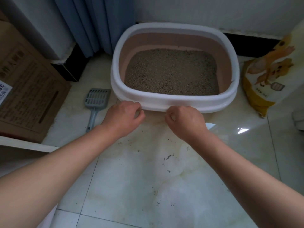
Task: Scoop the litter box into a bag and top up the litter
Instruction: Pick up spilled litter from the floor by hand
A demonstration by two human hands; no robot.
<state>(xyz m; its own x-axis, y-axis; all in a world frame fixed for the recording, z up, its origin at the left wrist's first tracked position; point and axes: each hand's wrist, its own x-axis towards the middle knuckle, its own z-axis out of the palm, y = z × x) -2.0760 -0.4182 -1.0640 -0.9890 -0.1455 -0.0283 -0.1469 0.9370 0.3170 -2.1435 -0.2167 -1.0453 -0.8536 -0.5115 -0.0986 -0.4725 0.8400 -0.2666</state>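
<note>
A litter box (174, 102) sits on the floor against the wall, straight ahead of the person; it is a rounded rectangle of smooth plastic, with a broad white rim and dusty pink inner walls; inside lies a level bed of grey-brown, grainy litter (171, 71).

Both bare forearms reach forward to the box's near side; the left hand (122, 116) and the right hand (185, 120) are knuckles up, fingers curled under, fingertips at the lower lip of the white rim; whether they pinch the lip or anything else cannot be told.

Just left of the box a grey plastic scoop (97, 102) lies flat, slotted head toward the wall, thin handle toward the person; to the right a yellow and white litter bag (269, 74) printed with cats slumps near the wall.

The glossy pale floor tiles (131, 186) are stained and strewn with dark granules; a brown cardboard box (29, 89) stands at far left; blue-grey curtain folds (92, 22) hang behind.
</note>
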